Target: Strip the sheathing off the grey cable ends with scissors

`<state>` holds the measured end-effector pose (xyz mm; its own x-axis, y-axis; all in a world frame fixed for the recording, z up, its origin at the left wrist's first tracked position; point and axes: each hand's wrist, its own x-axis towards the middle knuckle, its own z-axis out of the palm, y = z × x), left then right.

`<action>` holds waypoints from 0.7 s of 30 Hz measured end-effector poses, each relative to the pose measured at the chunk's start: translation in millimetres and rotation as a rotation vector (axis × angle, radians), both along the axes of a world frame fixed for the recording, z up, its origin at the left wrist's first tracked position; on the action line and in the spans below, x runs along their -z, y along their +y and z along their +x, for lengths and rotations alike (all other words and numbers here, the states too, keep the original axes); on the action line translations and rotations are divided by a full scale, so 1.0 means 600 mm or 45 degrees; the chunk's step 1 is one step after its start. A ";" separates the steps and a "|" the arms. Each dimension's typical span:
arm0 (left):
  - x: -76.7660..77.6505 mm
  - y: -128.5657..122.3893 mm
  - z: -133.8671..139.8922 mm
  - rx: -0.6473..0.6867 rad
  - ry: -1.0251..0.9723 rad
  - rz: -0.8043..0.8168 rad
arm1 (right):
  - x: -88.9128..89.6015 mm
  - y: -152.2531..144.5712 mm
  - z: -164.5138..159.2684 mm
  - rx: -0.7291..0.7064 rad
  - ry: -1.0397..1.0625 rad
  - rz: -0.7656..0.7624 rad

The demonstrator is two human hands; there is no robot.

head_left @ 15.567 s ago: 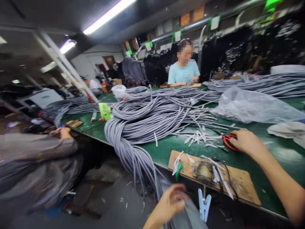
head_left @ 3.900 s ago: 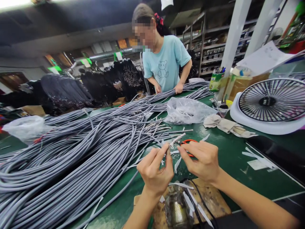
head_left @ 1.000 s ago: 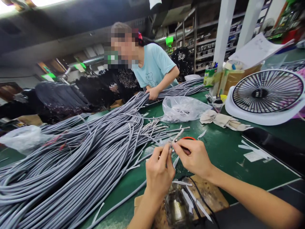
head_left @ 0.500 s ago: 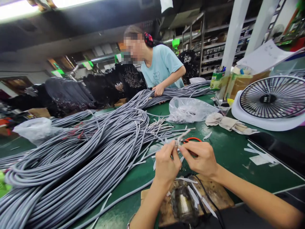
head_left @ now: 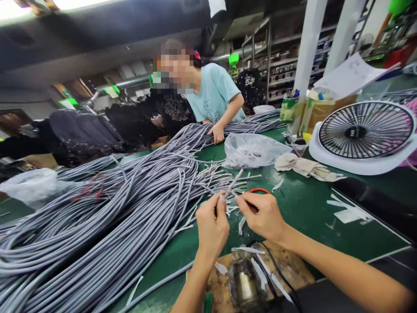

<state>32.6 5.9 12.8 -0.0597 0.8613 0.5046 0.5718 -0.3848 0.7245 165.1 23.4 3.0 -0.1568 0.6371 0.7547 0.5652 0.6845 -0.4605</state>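
Note:
My left hand (head_left: pixel 212 221) is closed in a pinch around a grey cable (head_left: pixel 235 180), whose pale end sticks up past the fingertips. My right hand (head_left: pixel 262 213) is just to its right, thumb and forefinger pressed together. A small gap separates the two hands, and whatever the right fingertips may hold is too small to make out. Beyond the right hand shows the orange-red handle (head_left: pixel 259 190) of a tool, partly hidden. To the left spreads a large heap of grey cables (head_left: pixel 130 217), with many pale ends close to my left hand.
Below my hands sits a wooden board (head_left: pixel 293 265) with a metal block (head_left: pixel 246 278), black cords and white strips. At right are a fan (head_left: pixel 365 130), a rolled cloth (head_left: pixel 306 167) and a plastic bag (head_left: pixel 254 150). Across the green table (head_left: pixel 312 217), a co-worker (head_left: pixel 215 91) handles cables.
My right hand has drawn slightly apart from my left hand, where their fingertips were close together at the cable. The whole view has shifted, so things appear further left.

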 end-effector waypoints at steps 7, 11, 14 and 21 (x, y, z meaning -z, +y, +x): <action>0.000 -0.007 0.001 0.008 -0.020 0.017 | 0.002 -0.006 -0.004 0.015 -0.004 0.028; 0.005 -0.010 0.011 0.032 0.025 0.136 | -0.001 -0.005 -0.003 0.044 0.031 0.011; 0.011 -0.011 0.019 0.030 0.044 0.189 | -0.007 -0.004 0.001 0.096 0.101 -0.056; 0.013 -0.007 0.013 -0.070 -0.122 0.046 | -0.004 -0.010 0.000 -0.003 0.023 0.032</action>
<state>40.4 1.8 5.1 -0.1554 0.8368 0.5250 0.5216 -0.3819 0.7630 165.1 17.5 5.6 -0.1446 0.6178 0.7729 0.5556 0.6970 -0.4532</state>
